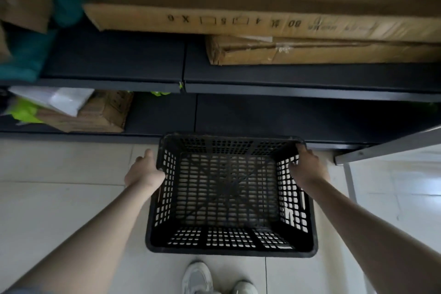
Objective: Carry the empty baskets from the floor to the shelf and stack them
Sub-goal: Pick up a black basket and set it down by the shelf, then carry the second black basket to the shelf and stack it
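Observation:
An empty black plastic basket with perforated walls and floor hangs above the tiled floor, held level in front of me. My left hand grips the basket's left rim, fingers curled under the edge. My right hand grips the right rim near the far corner. The basket's far edge is close to the front of the lower black shelf. No other basket shows in view.
The upper shelf board carries long flat cardboard boxes on the right and teal cloth at the left. A cardboard box with white and green bags sits lower left. A grey metal table leg stands right. My shoes are below.

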### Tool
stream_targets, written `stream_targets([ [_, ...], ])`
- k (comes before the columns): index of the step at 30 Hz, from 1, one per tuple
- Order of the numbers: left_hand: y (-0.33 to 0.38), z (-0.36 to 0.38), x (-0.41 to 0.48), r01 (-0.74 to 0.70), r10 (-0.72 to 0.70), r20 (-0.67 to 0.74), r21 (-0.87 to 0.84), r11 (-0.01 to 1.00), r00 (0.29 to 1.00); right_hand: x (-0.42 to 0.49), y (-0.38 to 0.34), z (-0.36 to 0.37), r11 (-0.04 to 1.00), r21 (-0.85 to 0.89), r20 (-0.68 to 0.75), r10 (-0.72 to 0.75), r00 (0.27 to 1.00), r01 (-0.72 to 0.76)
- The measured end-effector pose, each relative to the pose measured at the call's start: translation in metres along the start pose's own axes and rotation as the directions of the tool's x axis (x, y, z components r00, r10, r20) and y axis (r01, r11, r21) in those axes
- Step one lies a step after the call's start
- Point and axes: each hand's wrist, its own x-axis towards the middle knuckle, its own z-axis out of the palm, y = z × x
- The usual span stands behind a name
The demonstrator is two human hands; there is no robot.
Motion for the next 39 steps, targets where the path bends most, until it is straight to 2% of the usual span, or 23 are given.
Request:
stream_targets([
  [2, 0.001, -0.044, -0.024, -0.01, 0.01, 0.0, -0.009, 1.0, 1.0, -0.022, -0.027, -0.038, 0.998, 0.019, 0.012, -0.053, 0.999, 0.053],
  [5, -0.007, -0.123, -0.072, -0.016, 0.014, -0.03, -0.056, 0.998, 0.999, -0.064, -0.066, -0.101, 0.991, 0.054, 0.105, -0.129, 0.986, 0.124],
  [8, -0.023, -0.211, -0.13, -0.008, 0.001, -0.057, -0.128, 0.992, 0.998, -0.113, -0.109, -0.174, 0.973, 0.098, 0.233, -0.228, 0.945, 0.21],
  [11, -0.048, -0.298, -0.197, -0.017, 0.003, -0.084, -0.167, 0.986, 0.996, -0.169, -0.156, -0.246, 0.953, 0.122, 0.299, -0.302, 0.905, 0.278],
  [15, -0.095, -0.399, -0.294, -0.003, -0.062, -0.264, -0.241, 0.971, 0.963, -0.244, -0.229, -0.317, 0.853, 0.151, 0.215, -0.522, 0.825, 0.5],
  [19, -0.147, -0.457, -0.404, 0.013, -0.163, -0.427, -0.333, 0.943, 0.89, -0.341, -0.288, -0.379, 0.689, 0.158, 0.058, -0.722, 0.69, 0.708],
  [23, -0.204, -0.478, -0.504, 0.05, -0.28, -0.523, -0.411, 0.91, 0.805, -0.436, -0.323, -0.419, 0.532, 0.171, -0.007, -0.841, 0.541, 0.83],
  [28, -0.288, -0.467, -0.615, 0.122, -0.456, -0.53, -0.547, 0.828, 0.715, -0.547, -0.342, -0.427, 0.387, 0.165, -0.044, -0.916, 0.399, 0.907],
  [30, -0.323, -0.451, -0.657, 0.157, -0.518, -0.522, -0.586, 0.795, 0.678, -0.588, -0.344, -0.417, 0.335, 0.183, -0.044, -0.937, 0.348, 0.924],
  [35, -0.416, -0.384, -0.762, 0.265, -0.679, -0.501, -0.665, 0.699, 0.536, -0.704, -0.347, -0.363, 0.254, 0.221, 0.014, -0.966, 0.257, 0.942],
  [39, -0.49, -0.328, -0.84, 0.299, -0.78, -0.439, -0.748, 0.592, 0.445, -0.803, -0.34, -0.313, 0.174, 0.191, 0.012, -0.985, 0.175, 0.966],
])
